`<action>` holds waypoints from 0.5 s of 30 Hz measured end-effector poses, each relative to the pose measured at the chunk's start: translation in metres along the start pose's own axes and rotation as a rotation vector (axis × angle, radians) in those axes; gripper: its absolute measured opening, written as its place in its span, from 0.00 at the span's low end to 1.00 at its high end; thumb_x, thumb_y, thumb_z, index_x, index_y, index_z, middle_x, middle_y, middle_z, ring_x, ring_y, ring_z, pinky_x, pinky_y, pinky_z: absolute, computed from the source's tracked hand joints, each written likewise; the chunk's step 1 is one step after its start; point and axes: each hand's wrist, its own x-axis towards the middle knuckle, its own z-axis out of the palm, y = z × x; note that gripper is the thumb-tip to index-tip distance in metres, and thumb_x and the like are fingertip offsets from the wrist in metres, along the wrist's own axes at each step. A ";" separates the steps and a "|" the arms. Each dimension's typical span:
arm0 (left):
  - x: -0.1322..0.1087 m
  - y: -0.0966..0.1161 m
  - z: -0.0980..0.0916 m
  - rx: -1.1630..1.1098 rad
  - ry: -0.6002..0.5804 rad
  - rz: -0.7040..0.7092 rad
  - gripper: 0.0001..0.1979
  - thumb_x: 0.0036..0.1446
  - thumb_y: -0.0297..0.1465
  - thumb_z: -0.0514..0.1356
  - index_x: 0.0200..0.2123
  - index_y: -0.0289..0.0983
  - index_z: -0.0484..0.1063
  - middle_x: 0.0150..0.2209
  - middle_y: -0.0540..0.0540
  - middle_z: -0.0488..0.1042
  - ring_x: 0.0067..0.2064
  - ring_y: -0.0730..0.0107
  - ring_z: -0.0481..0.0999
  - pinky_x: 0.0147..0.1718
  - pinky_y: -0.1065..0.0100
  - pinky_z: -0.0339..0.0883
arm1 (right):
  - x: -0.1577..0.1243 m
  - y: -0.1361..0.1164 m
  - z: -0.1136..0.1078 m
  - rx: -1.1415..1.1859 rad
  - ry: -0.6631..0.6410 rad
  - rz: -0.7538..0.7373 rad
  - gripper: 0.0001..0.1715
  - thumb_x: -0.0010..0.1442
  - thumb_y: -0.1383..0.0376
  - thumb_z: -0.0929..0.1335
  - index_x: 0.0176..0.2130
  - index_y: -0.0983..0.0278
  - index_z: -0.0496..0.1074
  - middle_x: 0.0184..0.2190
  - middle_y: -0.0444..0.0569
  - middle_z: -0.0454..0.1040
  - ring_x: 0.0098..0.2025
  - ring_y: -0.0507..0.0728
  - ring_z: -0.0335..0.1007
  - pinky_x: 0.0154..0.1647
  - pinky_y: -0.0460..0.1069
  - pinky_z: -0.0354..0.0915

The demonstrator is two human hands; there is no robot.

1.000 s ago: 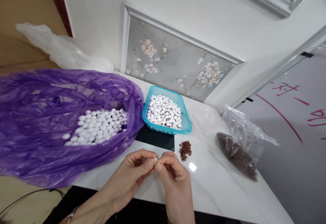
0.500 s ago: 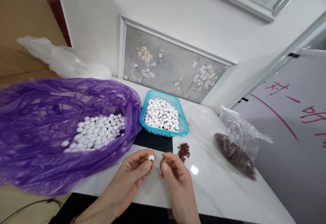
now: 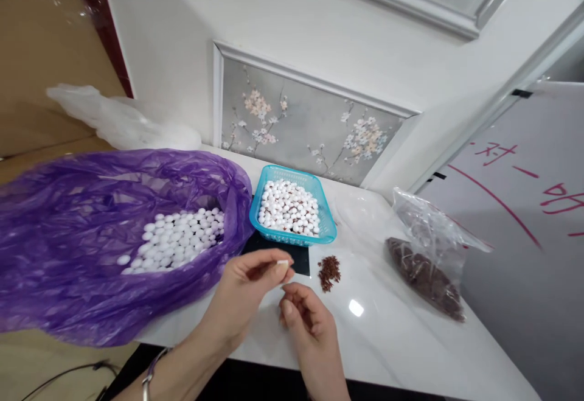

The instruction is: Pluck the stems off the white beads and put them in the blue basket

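Note:
My left hand (image 3: 249,288) pinches a small white ball (image 3: 282,262) between thumb and fingertips, and only a sliver of it shows. Just below and to the right, my right hand (image 3: 314,334) has its thumb and fingers curled together; whatever lies between them is too small to make out. Beyond both hands stands a turquoise plastic basket (image 3: 332,221) filled with white balls, many with reddish-brown bits on them. A small heap of reddish-brown pieces (image 3: 329,273) lies on the tabletop, close to my right hand.
At the left, an open purple plastic bag (image 3: 68,218) holds loose white balls (image 3: 176,240). A clear zip bag (image 3: 426,276) of dark brown material lies at the right. A whiteboard (image 3: 511,230) leans beside the white table (image 3: 401,352), and a framed floral panel (image 3: 301,127) is behind it.
My left hand has moved up and to the right with the white ball, now more covered by its fingers. My right hand has shifted slightly down and left.

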 end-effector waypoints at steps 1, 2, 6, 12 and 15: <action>0.008 0.006 0.005 0.121 0.015 0.106 0.05 0.51 0.29 0.65 0.33 0.39 0.79 0.32 0.49 0.80 0.35 0.70 0.77 0.37 0.71 0.71 | 0.000 0.000 0.000 -0.011 0.002 0.004 0.13 0.62 0.57 0.65 0.42 0.60 0.71 0.28 0.43 0.67 0.30 0.51 0.64 0.32 0.44 0.63; 0.016 0.011 0.009 0.252 0.035 0.227 0.06 0.53 0.29 0.63 0.35 0.39 0.79 0.35 0.47 0.80 0.37 0.68 0.78 0.40 0.69 0.71 | 0.000 0.001 0.000 -0.023 0.005 0.007 0.13 0.62 0.56 0.65 0.42 0.61 0.71 0.28 0.43 0.67 0.31 0.51 0.64 0.33 0.44 0.63; 0.046 0.025 0.016 0.669 0.043 0.573 0.20 0.55 0.24 0.57 0.52 0.35 0.71 0.55 0.40 0.72 0.55 0.60 0.70 0.54 0.62 0.63 | -0.002 0.003 0.000 -0.090 -0.029 -0.004 0.13 0.61 0.56 0.65 0.41 0.62 0.72 0.27 0.44 0.68 0.31 0.52 0.65 0.32 0.45 0.64; 0.053 0.033 -0.012 0.816 0.091 0.584 0.14 0.60 0.28 0.53 0.43 0.37 0.77 0.45 0.43 0.79 0.48 0.61 0.77 0.50 0.63 0.67 | -0.007 0.001 0.010 -0.084 0.039 -0.032 0.13 0.58 0.55 0.67 0.37 0.62 0.74 0.26 0.45 0.69 0.28 0.53 0.64 0.29 0.45 0.63; 0.052 0.044 -0.035 0.810 0.161 0.538 0.14 0.60 0.31 0.54 0.42 0.36 0.78 0.38 0.43 0.82 0.39 0.60 0.80 0.41 0.64 0.71 | -0.007 0.000 0.012 -0.120 0.043 -0.060 0.12 0.57 0.56 0.68 0.36 0.61 0.74 0.25 0.44 0.69 0.27 0.53 0.65 0.29 0.46 0.63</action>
